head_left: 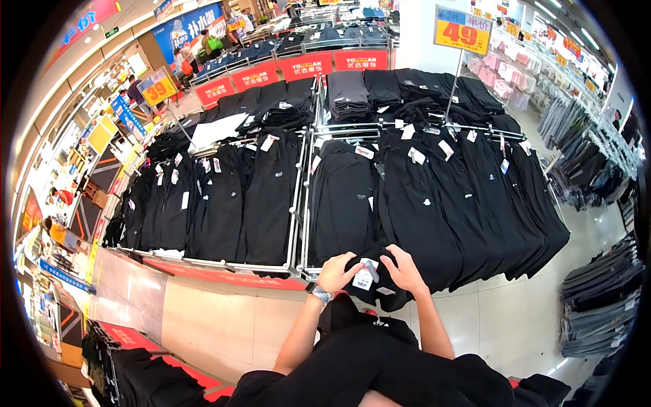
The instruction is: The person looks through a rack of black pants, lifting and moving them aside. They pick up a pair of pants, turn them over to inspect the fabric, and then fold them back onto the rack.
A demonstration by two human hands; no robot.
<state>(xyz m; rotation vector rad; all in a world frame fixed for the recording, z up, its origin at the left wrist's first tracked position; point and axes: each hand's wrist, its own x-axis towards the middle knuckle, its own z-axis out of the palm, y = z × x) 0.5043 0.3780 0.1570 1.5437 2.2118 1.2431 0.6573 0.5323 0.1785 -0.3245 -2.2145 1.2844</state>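
Both hands are at the waist end of a pair of black trousers at the front edge of the rack. My left hand, with a watch at its wrist, has its fingers closed on the left side of the waistband. On the right side, my right hand grips the same cloth with thumb and fingers. Between the hands lies a white tag with a grey strip. Other black trousers with white tags lie side by side just beyond.
A metal rail divides the rack. Price signs stand on poles above it. Folded stacks fill the back row. Jeans hang at the right. Another clothes rack is at the lower left. People are at the far left.
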